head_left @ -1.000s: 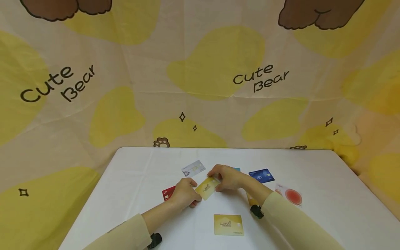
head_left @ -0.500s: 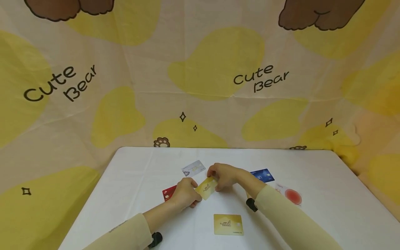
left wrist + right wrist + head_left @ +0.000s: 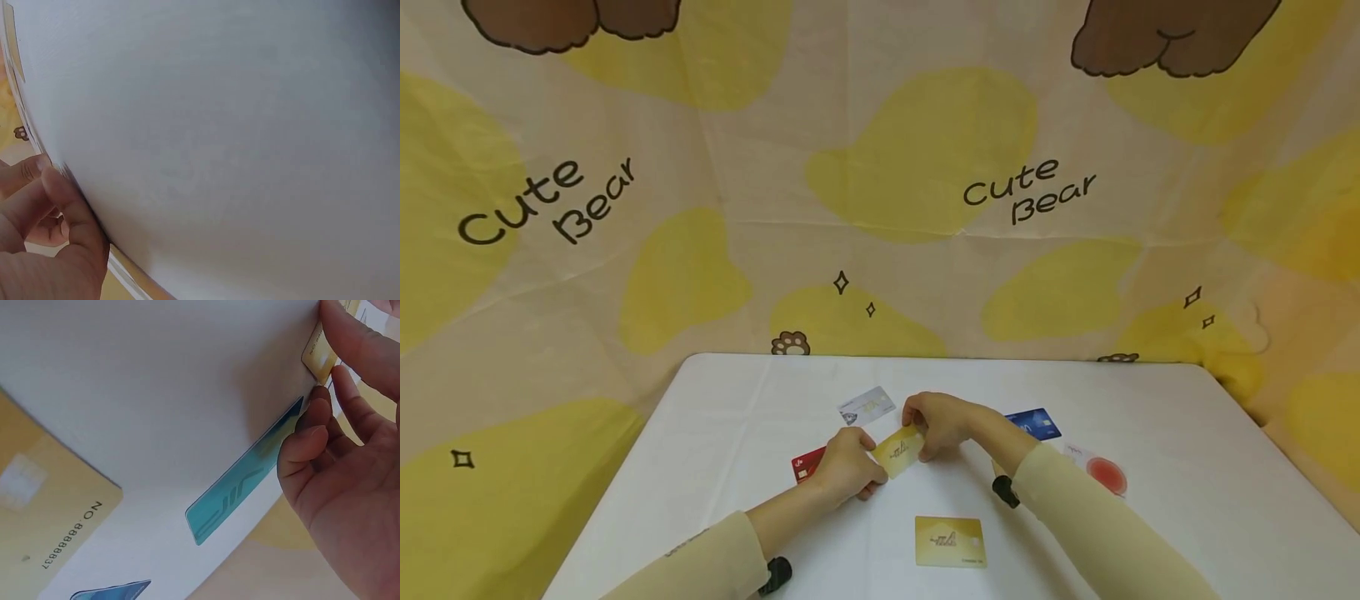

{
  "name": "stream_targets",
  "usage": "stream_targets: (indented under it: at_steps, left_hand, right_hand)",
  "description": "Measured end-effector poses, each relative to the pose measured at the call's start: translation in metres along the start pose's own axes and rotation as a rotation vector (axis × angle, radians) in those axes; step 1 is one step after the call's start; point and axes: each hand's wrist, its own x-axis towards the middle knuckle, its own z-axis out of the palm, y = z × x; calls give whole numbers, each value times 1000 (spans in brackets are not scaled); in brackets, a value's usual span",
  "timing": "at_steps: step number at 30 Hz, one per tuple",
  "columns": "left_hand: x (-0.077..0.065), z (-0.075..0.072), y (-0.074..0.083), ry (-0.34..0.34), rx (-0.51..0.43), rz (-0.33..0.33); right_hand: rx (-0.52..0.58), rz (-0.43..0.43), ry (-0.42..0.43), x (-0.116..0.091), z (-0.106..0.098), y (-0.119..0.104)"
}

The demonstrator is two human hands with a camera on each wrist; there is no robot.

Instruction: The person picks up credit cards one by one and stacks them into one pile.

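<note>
A gold bank card (image 3: pixel 898 451) lies tilted between my two hands near the middle of the table. My left hand (image 3: pixel 847 468) grips its left end between thumb and fingers, while my right hand (image 3: pixel 947 423) holds its upper right end by the edges. In the right wrist view a corner of this gold card (image 3: pixel 320 355) shows beside the fingers. A teal card (image 3: pixel 237 478) lies just under that hand, out of sight in the head view. The left wrist view shows my left hand (image 3: pixel 59 234) with its fingertips close together; the card is hardly visible there.
Around the hands on the white table (image 3: pixel 737 417) lie a silver card (image 3: pixel 867 406), a red card (image 3: pixel 807 464) partly behind my left hand, a blue card (image 3: pixel 1036 423), a white card with a red circle (image 3: pixel 1105 475) and another gold card (image 3: pixel 950 542) in front.
My right hand and forearm have shifted slightly, and the teal card behind that hand is now covered in the head view. The left hand and the gold card have stayed nearly still.
</note>
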Motion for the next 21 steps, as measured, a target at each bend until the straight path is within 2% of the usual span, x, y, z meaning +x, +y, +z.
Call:
stream_targets:
  at_steps: [5,14,18,21]
  left_hand:
    - [1,0,1,17,-47,-10]
    - [7,2,4,98,-101,-29]
    - [8,3,4,108,-151,-45]
    - [8,3,4,98,-188,-30]
  right_hand:
    - [28,-15,32,-2,2,-1]
    - [42,-26,124,-11,6,2]
    - [35,-48,157,-16,7,5]
    - [36,-77,173,-21,6,8]
